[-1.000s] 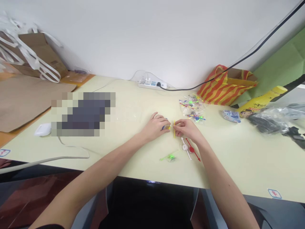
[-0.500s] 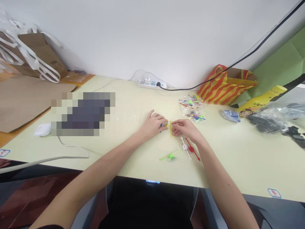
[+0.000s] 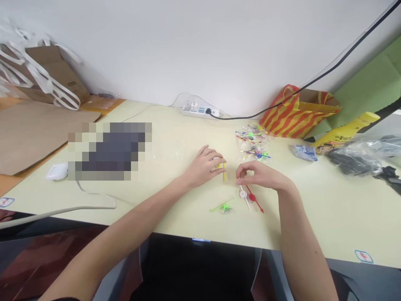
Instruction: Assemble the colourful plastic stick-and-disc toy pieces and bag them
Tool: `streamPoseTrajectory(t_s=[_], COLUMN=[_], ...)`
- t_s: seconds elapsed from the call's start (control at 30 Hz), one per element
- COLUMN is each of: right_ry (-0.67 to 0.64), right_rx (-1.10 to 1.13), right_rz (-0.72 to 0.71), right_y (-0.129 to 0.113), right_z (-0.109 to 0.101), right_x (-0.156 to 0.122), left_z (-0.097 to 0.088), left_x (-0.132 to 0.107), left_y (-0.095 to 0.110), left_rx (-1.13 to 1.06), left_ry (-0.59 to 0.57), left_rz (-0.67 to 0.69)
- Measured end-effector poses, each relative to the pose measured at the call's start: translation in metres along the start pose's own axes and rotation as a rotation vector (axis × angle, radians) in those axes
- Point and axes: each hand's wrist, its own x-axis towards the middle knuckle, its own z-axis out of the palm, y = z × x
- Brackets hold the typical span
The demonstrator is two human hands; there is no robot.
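Note:
My left hand rests over a yellow arrow spinner, its thumb and fingers apart around it. A bit of blue shows under the fingers; most of that piece is hidden. My right hand is pinched at the upper end of a white arrow spinner, whose tip the fingertips cover. Right beside it lies a red arrow spinner, its upper end partly under the hand. A green arrow spinner lies nearer the front edge.
Clear bags of small coloured pieces lie behind my right hand. A striped bag, a yellow bottle and a blue packet stand at the right. Along the wall runs a power strip. A white case sits left.
My right hand has moved right and toward me, from beside the yellow spinner to the white one. The left fingers have spread and reach further over the yellow spinner.

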Motion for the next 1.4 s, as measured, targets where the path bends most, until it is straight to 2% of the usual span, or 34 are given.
streamPoseTrajectory(t_s=[0.13,0.3,0.5,0.77,0.93,1.17,1.27,1.4], right_ry=[-0.008,-0.04,-0.019,-0.077,-0.126,-0.155,-0.143,-0.187], right_rx=[-0.119,-0.145,-0.114,-0.233,-0.336,-0.351,-0.355,-0.323], right_rz=[0.025,0.005,0.004,0.148,0.201,0.238,0.255,0.268], right_y=[0.004,0.003,0.002,0.001,-0.001,0.004,0.009,0.02], right_z=[-0.003,-0.003,-0.004,0.007,0.009,0.002,-0.002,-0.008], right_x=[-0.005,-0.007,-0.006,-0.003,-0.004,-0.01,-0.013,-0.016], left_z=[-0.008,-0.018,-0.017,-0.012,-0.013,-0.024,-0.026,-0.019], left_x=[0.003,0.001,-0.004,-0.007,-0.006,-0.001,-0.003,-0.009], left_y=[0.017,0.037,0.048,0.052,0.051,0.053,0.057,0.06], left_rx=[-0.092,-0.179,-0.175,-0.15,-0.126,-0.233,-0.234,-0.145], left_ry=[-0.014,-0.199,-0.343,-0.293,-0.342,-0.328,-0.338,-0.384], left_rz=[0.201,0.34,0.351,0.358,0.356,0.304,0.358,0.435])
